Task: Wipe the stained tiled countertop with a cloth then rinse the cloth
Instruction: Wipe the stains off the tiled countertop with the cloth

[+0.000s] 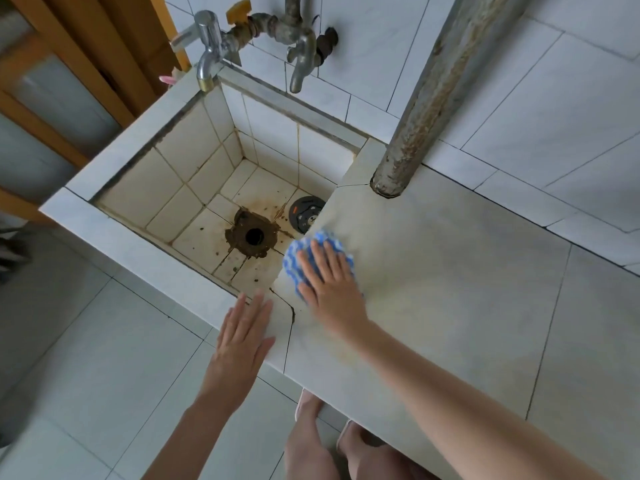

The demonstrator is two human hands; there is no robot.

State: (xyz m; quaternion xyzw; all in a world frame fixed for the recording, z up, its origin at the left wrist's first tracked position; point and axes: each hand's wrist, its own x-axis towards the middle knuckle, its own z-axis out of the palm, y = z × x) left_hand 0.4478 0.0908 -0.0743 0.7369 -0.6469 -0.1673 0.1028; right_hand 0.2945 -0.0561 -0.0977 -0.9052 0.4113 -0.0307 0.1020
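As right hand (333, 293) presses cloth (293, 255), left hand (242, 337) flat

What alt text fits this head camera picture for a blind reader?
A right hand presses a blue-and-white cloth onto a stained tiled countertop beside a grimy sink. The left hand, open, is at the front edge.

rusty pipe (433, 98) against tiled wall (519, 116) | black disc (304, 214) beside stained drain hole (254, 236) | wooden door frame (69, 50) at left
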